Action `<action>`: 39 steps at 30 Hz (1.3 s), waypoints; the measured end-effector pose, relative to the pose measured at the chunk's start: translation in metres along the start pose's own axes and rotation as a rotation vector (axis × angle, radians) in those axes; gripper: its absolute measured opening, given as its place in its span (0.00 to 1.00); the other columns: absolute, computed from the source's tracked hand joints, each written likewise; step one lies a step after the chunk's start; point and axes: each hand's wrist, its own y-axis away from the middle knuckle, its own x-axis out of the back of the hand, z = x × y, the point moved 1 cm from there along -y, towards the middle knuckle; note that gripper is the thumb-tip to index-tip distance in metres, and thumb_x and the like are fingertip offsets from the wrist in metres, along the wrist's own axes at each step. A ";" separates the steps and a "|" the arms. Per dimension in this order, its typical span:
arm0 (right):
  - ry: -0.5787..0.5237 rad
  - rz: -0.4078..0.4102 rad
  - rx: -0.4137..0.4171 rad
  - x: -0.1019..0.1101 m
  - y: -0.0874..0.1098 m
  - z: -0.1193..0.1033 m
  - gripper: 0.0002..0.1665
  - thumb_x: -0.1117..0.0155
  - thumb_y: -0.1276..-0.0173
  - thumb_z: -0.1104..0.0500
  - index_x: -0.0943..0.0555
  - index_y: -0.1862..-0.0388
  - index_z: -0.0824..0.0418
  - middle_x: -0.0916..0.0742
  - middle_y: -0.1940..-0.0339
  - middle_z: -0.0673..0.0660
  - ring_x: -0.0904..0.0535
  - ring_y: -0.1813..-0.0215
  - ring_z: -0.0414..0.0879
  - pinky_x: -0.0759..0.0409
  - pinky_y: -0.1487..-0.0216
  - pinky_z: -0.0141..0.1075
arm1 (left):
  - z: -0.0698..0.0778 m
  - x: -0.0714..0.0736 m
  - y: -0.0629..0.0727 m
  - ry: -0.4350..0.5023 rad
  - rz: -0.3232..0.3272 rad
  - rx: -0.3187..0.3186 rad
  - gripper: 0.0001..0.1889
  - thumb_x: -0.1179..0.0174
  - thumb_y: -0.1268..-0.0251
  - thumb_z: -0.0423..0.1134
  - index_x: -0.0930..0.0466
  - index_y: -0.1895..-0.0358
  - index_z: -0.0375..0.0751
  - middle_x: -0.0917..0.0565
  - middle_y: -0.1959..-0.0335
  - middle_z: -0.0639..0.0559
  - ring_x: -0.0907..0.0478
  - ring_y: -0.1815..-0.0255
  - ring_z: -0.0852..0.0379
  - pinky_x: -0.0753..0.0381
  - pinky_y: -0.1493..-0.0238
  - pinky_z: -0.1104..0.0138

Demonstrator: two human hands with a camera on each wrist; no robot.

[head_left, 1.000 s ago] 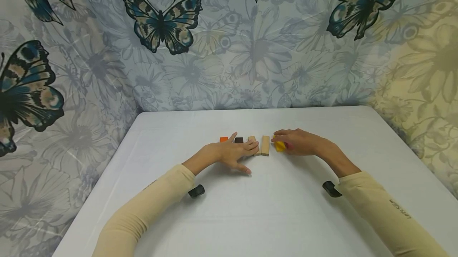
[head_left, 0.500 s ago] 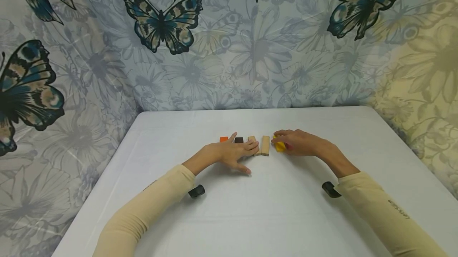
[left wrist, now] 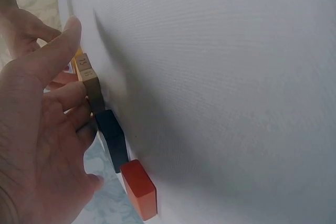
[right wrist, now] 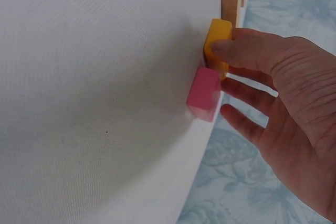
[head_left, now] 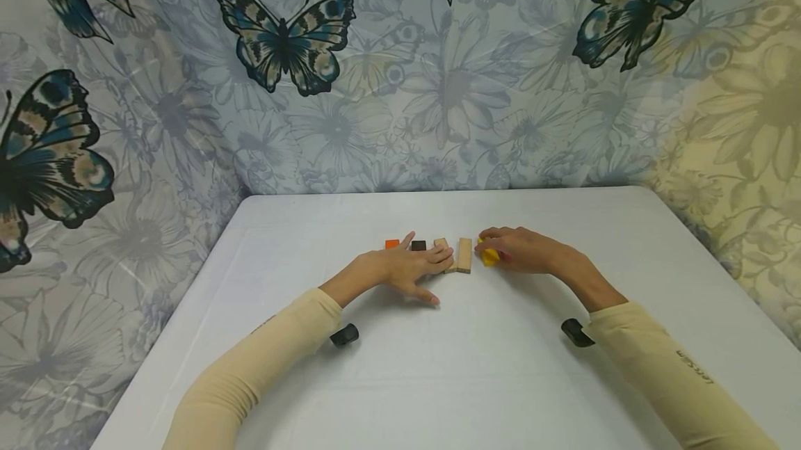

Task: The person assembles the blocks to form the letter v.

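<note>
My left hand (head_left: 409, 270) lies spread with the thumb held apart, its fingertips touching a light wooden block (head_left: 440, 242). Beside that block stands another wooden block (head_left: 464, 255); numbers mark their ends in the left wrist view. Partly behind the left hand are a black block (left wrist: 113, 140) and an orange-red block (left wrist: 140, 190). My right hand (head_left: 522, 250) pinches a yellow block (right wrist: 219, 30), with the thumb on its near face and fingers behind it. Next to the yellow block is a pink block (right wrist: 203, 93), mostly hidden by the right hand in the head view.
The blocks form a row across the far part of the white table (head_left: 450, 366). A patterned wall (head_left: 388, 130) with butterflies rises behind the table's far edge. Black devices (head_left: 344, 335) sit under both wrists.
My right wrist and forearm have shifted very slightly left, and less of the pink block shows. The left hand and the other blocks stay where they were.
</note>
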 end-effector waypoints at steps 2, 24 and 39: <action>-0.005 0.004 0.002 0.000 0.000 0.000 0.22 0.27 0.35 0.71 0.14 0.43 0.60 0.14 0.37 0.67 0.14 0.39 0.64 0.15 0.38 0.55 | 0.000 0.000 0.000 -0.006 -0.003 0.002 0.50 0.46 0.27 0.71 0.56 0.13 0.51 0.59 0.10 0.54 0.59 0.10 0.55 0.69 0.17 0.32; -0.025 -0.003 -0.045 0.000 -0.002 -0.002 0.21 0.26 0.35 0.67 0.13 0.42 0.57 0.13 0.44 0.61 0.18 0.53 0.50 0.17 0.50 0.48 | 0.000 -0.001 -0.003 -0.021 -0.008 0.002 0.50 0.46 0.27 0.71 0.56 0.13 0.51 0.60 0.10 0.54 0.60 0.10 0.55 0.67 0.17 0.32; -0.024 0.032 -0.076 0.009 0.001 -0.001 0.23 0.26 0.36 0.65 0.14 0.41 0.59 0.13 0.43 0.62 0.17 0.47 0.57 0.16 0.43 0.57 | 0.002 -0.001 -0.002 -0.015 -0.007 0.010 0.50 0.45 0.28 0.70 0.55 0.13 0.51 0.59 0.10 0.54 0.60 0.10 0.55 0.67 0.16 0.32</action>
